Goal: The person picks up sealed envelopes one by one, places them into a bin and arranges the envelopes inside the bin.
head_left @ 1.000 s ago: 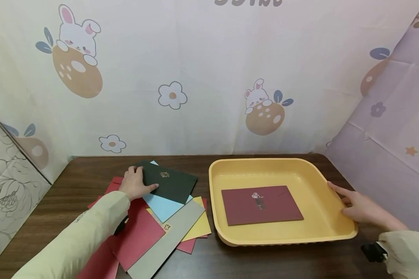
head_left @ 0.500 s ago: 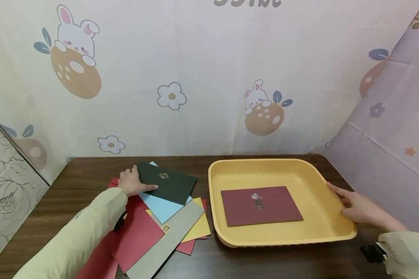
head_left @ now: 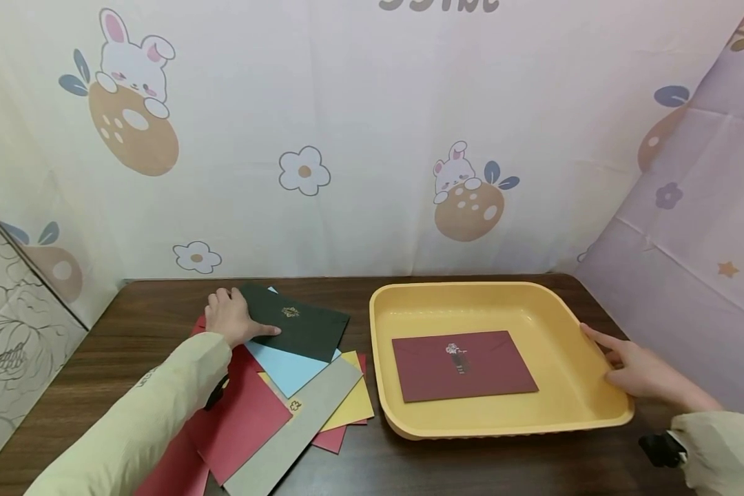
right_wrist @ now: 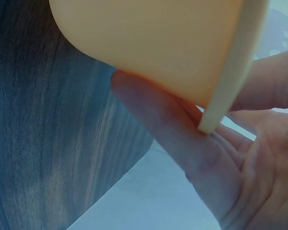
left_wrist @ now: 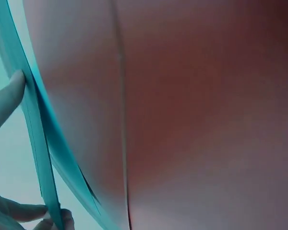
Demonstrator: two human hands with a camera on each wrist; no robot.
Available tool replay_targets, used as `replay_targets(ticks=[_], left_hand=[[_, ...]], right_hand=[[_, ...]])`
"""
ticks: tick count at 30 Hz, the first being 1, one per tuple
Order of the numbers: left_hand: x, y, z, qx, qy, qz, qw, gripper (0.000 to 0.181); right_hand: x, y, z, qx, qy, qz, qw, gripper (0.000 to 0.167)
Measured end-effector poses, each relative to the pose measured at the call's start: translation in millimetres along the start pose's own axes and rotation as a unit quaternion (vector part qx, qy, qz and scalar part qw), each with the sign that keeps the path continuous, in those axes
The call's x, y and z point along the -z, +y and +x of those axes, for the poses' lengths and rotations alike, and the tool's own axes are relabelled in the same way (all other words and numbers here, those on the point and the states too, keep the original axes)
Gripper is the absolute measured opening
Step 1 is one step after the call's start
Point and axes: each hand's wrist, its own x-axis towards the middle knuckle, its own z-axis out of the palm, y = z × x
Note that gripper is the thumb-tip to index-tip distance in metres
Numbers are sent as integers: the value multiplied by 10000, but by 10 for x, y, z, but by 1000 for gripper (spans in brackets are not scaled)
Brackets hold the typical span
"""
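Note:
My left hand (head_left: 228, 318) holds a dark green envelope (head_left: 306, 327) with a gold emblem by its left end, the thumb lying across its face. In the left wrist view, thumb and fingertips pinch the envelope's edge (left_wrist: 38, 139), which stands above a blurred reddish surface (left_wrist: 206, 120). Below the green envelope lie a light blue envelope (head_left: 288, 368), a grey one (head_left: 310, 406), a yellow one (head_left: 355, 403) and red ones (head_left: 248, 413). My right hand (head_left: 641, 368) grips the right side of a yellow tray (head_left: 564, 406); the right wrist view shows its fingers (right_wrist: 168, 129) around the rim.
A maroon envelope (head_left: 471, 382) with a silver flower print lies flat inside the tray. The dark wooden table (head_left: 446, 468) ends at a printed curtain (head_left: 359, 207) behind, with further patterned cloth at both sides.
My left hand has shifted slightly left with the dark green envelope, whose left end now shows farther left. My right hand and the tray stay in place.

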Motion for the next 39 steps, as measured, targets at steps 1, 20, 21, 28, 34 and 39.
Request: replay_targets(ticks=[1,20,21,28,34,39], left_hand=[[10,-1,-9,10,49,-31,10000,100],[254,-22,-195,637,-574,-1807,9798,48],[262,-26,-211,660,-588,-1964,9765,48],[318,-6,-328,992,-649,-2892,9499,51],[350,-8,-375,1138,-599,-3270,9362,55],[420,-27,-386,1069,-457,-3570,9269,53]], right_hand=[[-2,2,0,-3,-8,11,10000,83],[-30,44,-18,24,-31,187,9998,84],[-25,40,-19,30,-29,195,9998,84],[0,10,-17,5,-24,217,9998,84],[2,-3,-12,39,-11,222,9997,85],[-6,-3,-16,48,20,163,9999,84]])
